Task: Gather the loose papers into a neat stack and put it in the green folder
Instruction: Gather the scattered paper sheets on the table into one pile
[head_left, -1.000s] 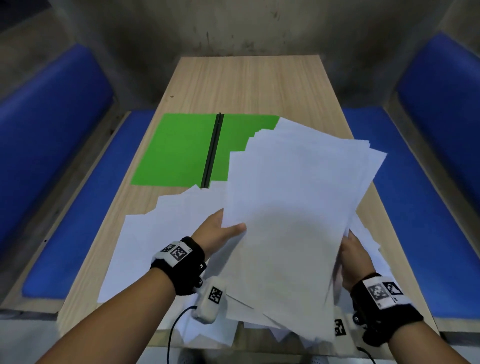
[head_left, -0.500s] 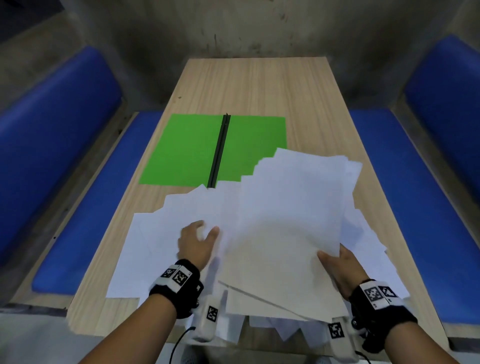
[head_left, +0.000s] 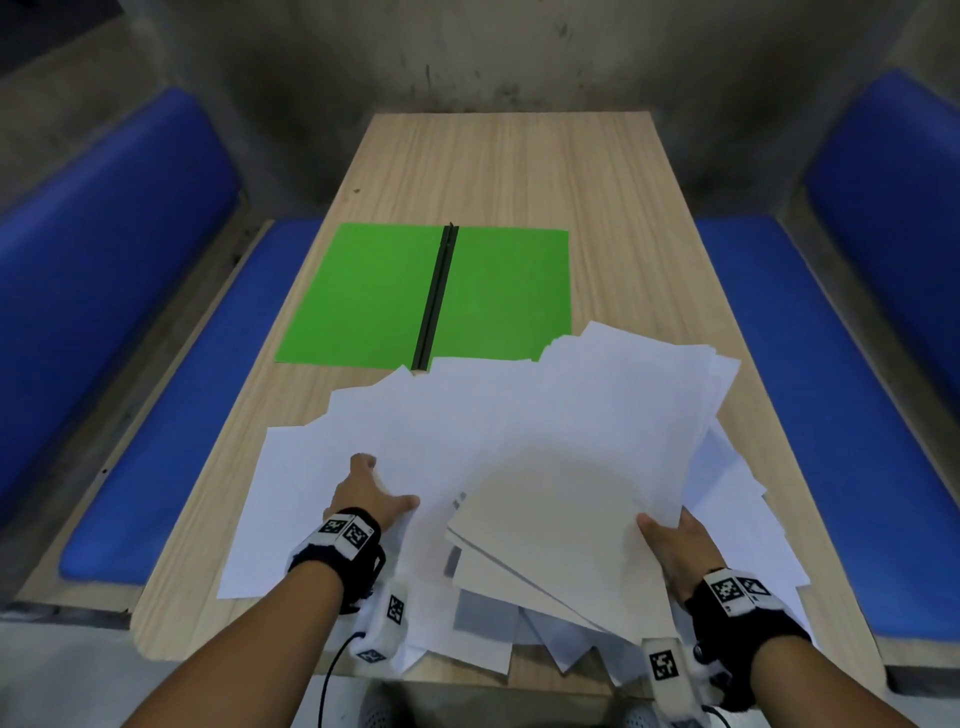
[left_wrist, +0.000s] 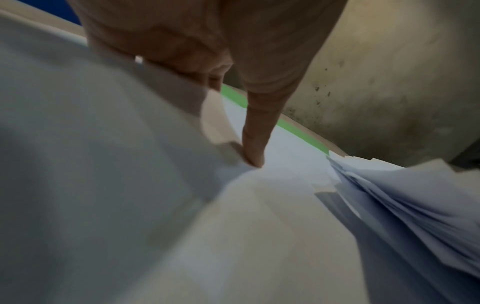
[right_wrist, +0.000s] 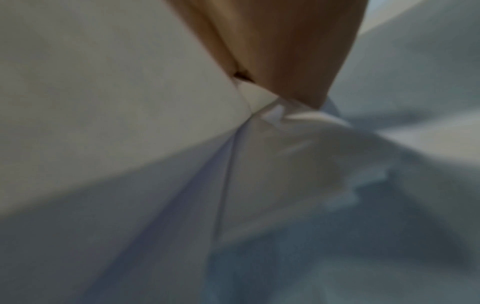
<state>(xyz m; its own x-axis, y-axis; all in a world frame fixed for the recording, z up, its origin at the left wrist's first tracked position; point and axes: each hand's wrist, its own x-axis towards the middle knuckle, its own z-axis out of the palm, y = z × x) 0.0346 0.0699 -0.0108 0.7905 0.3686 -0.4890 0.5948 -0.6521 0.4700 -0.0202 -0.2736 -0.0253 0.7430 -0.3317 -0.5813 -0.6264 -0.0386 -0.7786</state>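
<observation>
The green folder (head_left: 363, 296) lies open and flat on the middle of the wooden table (head_left: 509, 166), with a dark spine down its centre. My right hand (head_left: 667, 535) grips a fanned bundle of white papers (head_left: 587, 457) at its near right edge, thumb on top, and the bundle hangs low over the table. Loose sheets (head_left: 311, 467) are spread beneath and to the left. My left hand (head_left: 384, 483) is on these loose sheets. In the left wrist view its fingers (left_wrist: 182, 67) go under a lifted sheet (left_wrist: 91, 144) while the thumb (left_wrist: 255, 144) presses on top.
Blue padded benches (head_left: 156, 415) (head_left: 831, 389) run along both sides of the table, and a grey wall (head_left: 467, 52) closes the far end. Some sheets (head_left: 571, 644) hang over the near table edge. The bundle's far corner (head_left: 587, 332) reaches just past the folder's near right corner.
The bundle has come down from raised to low over the table. My left hand let go of it and moved left onto the loose sheets.
</observation>
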